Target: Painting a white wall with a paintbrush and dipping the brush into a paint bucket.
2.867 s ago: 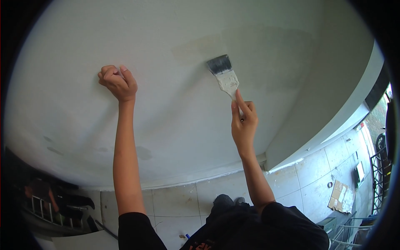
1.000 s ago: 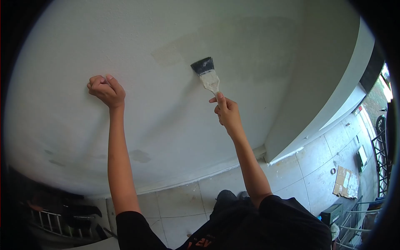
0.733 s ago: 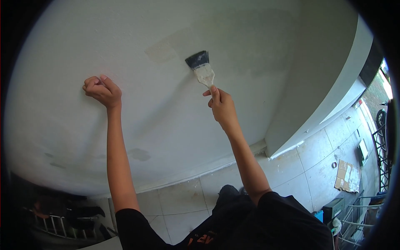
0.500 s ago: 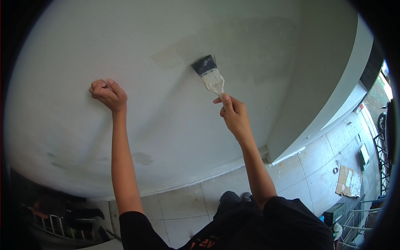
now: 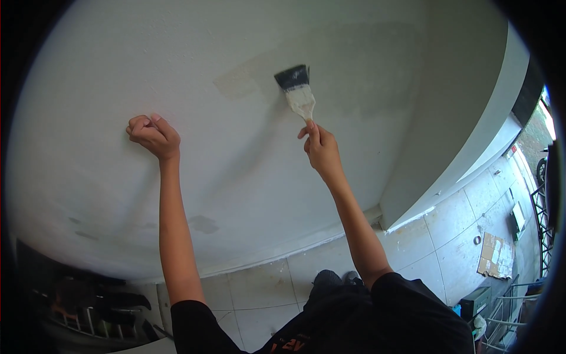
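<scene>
My right hand (image 5: pixel 323 150) grips the handle of a wide paintbrush (image 5: pixel 300 101), whose dark bristles point up and away toward the white wall (image 5: pixel 247 141). Paint coats the brush's ferrule and handle in white. The bristles lie at the left edge of a greyer, damp-looking area on the wall; whether they touch the surface I cannot tell. To the left, my left hand (image 5: pixel 153 135) is closed in a fist close against the wall. Its curled fingers hide whatever may be inside.
A wall corner (image 5: pixel 383 221) juts out on the right. Below runs a tiled floor (image 5: pixel 259 292). At the right lie a piece of cardboard (image 5: pixel 495 256) and a small roll of tape (image 5: pixel 477 240), near metal racks. Dark furniture (image 5: pixel 88 307) stands at the lower left.
My right hand has moved up and slightly left, carrying the paintbrush higher along the wall. The left fist has stayed nearly where it was.
</scene>
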The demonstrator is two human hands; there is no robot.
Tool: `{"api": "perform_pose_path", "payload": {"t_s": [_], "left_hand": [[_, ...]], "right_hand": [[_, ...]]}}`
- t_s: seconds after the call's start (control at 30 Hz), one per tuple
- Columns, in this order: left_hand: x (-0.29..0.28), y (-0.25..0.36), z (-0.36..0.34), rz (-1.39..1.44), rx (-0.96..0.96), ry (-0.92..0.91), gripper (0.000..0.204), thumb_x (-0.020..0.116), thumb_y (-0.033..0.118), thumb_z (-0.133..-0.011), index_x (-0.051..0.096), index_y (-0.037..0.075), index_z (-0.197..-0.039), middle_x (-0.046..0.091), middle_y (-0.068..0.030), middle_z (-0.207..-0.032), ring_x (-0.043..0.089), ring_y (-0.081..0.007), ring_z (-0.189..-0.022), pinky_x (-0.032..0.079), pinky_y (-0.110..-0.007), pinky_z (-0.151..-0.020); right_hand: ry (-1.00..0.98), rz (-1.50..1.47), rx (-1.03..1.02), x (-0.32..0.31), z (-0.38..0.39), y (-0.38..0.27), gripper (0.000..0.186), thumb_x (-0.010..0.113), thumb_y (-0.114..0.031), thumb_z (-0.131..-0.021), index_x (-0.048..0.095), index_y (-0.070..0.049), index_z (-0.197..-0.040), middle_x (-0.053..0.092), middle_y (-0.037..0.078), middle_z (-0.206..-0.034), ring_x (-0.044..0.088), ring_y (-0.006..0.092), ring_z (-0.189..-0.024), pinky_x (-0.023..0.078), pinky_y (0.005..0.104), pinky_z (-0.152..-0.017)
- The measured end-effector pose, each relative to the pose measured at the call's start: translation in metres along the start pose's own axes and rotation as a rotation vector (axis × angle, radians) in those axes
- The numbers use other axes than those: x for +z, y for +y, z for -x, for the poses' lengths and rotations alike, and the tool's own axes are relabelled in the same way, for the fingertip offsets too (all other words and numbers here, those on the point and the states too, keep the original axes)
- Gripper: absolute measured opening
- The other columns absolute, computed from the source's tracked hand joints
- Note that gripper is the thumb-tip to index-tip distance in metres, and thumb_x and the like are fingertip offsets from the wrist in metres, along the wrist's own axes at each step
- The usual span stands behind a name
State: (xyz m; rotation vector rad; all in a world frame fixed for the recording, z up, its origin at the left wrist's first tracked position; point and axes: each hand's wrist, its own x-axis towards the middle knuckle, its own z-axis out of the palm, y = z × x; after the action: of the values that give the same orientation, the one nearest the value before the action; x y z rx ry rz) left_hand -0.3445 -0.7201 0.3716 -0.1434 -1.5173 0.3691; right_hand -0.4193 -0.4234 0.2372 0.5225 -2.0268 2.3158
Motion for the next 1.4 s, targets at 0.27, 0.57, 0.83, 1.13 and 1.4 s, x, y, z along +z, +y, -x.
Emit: {"api": "perform_pose_path", "payload": {"t_s": [0.27, 0.57, 0.83, 1.13, 1.4], "left_hand": [[0.002, 0.0, 0.004, -0.019, 0.008, 0.01, 0.018, 0.046, 0.009, -0.081, 0.029, 0.01, -0.086, 0.039, -0.0058, -0.081, 0.035, -0.0212, -0.075, 0.027, -0.035, -0.071], [0.005, -0.001, 0.003, -0.005, 0.004, 0.013, 0.018, 0.046, 0.012, -0.082, 0.029, 0.011, -0.087, 0.037, -0.0046, -0.08, 0.035, -0.0208, -0.075, 0.025, -0.035, -0.07], [0.003, -0.003, 0.005, 0.0, 0.007, 0.003, 0.017, 0.046, 0.012, -0.082, 0.029, 0.011, -0.087, 0.037, -0.0043, -0.079, 0.035, -0.0205, -0.074, 0.026, -0.036, -0.07], [0.005, -0.002, 0.005, -0.018, 0.006, 0.006, 0.019, 0.047, 0.011, -0.081, 0.029, 0.011, -0.087, 0.038, -0.0049, -0.079, 0.035, -0.0212, -0.073, 0.026, -0.036, -0.07], [0.007, -0.001, 0.008, -0.023, -0.014, -0.002, 0.019, 0.047, 0.011, -0.081, 0.029, 0.012, -0.087, 0.038, -0.0045, -0.08, 0.035, -0.0209, -0.075, 0.026, -0.036, -0.069]], "right_hand": [[-0.105, -0.108, 0.018, -0.018, 0.02, -0.005, 0.047, 0.036, -0.04, -0.097, 0.053, -0.003, -0.073, 0.034, -0.005, -0.046, 0.025, 0.0036, -0.037, 0.02, 0.0222, -0.035], [-0.179, -0.184, 0.117, -0.01, -0.019, -0.014, 0.045, 0.036, -0.036, -0.097, 0.054, -0.002, -0.073, 0.035, -0.001, -0.046, 0.035, 0.006, -0.044, 0.03, 0.0257, -0.045], [0.156, -0.021, -0.11, -0.018, 0.026, -0.007, 0.037, 0.041, -0.032, -0.096, 0.063, -0.005, -0.106, 0.038, -0.001, -0.058, 0.031, 0.0079, -0.053, 0.03, 0.0245, -0.049], [0.193, 0.14, -0.188, -0.012, 0.007, -0.02, 0.029, 0.05, -0.025, -0.092, 0.062, -0.007, -0.112, 0.05, 0.009, -0.06, 0.041, 0.0131, -0.053, 0.037, 0.0284, -0.053], [0.24, 0.247, -0.188, -0.024, 0.03, -0.014, 0.027, 0.055, -0.021, -0.09, 0.062, -0.011, -0.113, 0.049, 0.005, -0.061, 0.04, 0.012, -0.053, 0.035, 0.0271, -0.05]]}}
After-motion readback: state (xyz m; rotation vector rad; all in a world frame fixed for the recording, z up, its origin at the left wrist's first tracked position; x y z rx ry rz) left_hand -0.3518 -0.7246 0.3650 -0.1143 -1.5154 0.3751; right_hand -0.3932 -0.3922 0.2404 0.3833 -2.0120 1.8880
